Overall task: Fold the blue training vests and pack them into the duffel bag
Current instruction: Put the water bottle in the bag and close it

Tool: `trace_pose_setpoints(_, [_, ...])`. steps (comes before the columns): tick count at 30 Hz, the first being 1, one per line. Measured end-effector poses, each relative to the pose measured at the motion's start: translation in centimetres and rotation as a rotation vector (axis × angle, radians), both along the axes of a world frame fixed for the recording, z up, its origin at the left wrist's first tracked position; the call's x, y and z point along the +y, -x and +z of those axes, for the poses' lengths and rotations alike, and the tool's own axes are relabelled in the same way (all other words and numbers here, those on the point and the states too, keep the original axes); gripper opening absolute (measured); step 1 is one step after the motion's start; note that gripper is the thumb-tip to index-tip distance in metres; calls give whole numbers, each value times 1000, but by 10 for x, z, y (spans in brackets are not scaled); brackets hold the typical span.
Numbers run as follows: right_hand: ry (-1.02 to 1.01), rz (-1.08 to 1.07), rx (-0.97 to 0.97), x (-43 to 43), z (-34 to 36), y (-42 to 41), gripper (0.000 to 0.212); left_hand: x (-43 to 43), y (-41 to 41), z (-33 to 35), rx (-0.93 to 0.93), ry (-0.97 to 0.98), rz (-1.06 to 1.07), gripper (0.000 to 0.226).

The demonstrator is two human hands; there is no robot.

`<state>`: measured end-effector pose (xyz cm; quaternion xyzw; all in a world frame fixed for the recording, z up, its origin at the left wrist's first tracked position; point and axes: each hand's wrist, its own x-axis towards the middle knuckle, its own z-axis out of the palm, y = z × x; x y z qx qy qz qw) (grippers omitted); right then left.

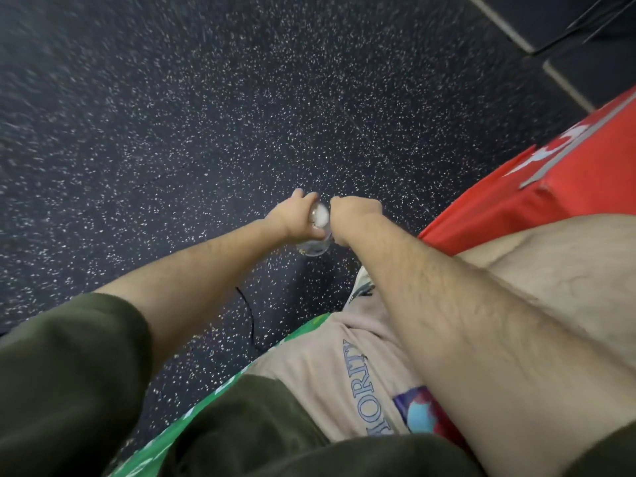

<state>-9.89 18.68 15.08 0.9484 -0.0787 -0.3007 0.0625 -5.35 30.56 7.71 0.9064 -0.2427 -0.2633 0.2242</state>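
Both hands met over the speckled floor (pixel 206 115), the left hand (pixel 296 215) and right hand (pixel 351 215) closed around a small clear object (pixel 315 235), possibly a bottle. No blue vests or duffel bag showed; folding looked unstarted. A red pad (pixel 568 173) lay right of the hands.

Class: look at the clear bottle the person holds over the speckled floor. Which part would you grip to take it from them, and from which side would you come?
Grip the clear bottle by its lower body, the only bare part showing below the left hand and right hand, which cover the upper part. It appears roughly upright over the speckled floor, so coming from the far side, opposite the arms, probably suits best.
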Motion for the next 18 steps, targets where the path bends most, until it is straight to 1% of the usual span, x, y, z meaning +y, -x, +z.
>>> trace_pose_setpoints(2, [-13, -87, -81, -18, 25, -10, 38, -12, -20, 36, -58, 76, 30, 84])
trace_pose_setpoints(4, [-68, -173, -163, -36, 56, -18, 46, -26, -37, 76, -118, 156, 46, 86])
trace_pose_setpoints(5, [-107, -215, -205, -45, 72, -20, 53, -34, -43, 98, -146, 207, 47, 86])
trace_pose_setpoints(8, [-256, -317, -377, -75, 123, -15, 85, -66, -49, 166, -241, 375, 7, 82])
trace_pose_setpoints(9, [-265, -325, -462, -87, 140, -9, 89, -79, -46, 188, -271, 422, -17, 81])
trace_pose_setpoints(11, [-264, -330, -651, -113, 174, 8, 86, -106, -38, 230, -324, 513, -97, 83])
trace_pose_setpoints(13, [-261, -343, -787, -141, 204, 33, 82, -135, -22, 267, -358, 585, -190, 84])
trace_pose_setpoints(15, [-263, -401, -895, -170, 229, 64, 77, -167, -1, 296, -374, 686, -273, 75])
trace_pose_setpoints(17, [-253, -486, -1001, -197, 249, 98, 71, -202, 24, 317, -346, 809, -349, 62])
trace_pose_setpoints(18, [-247, -523, -1051, -210, 257, 115, 69, -220, 38, 325, -315, 854, -381, 59])
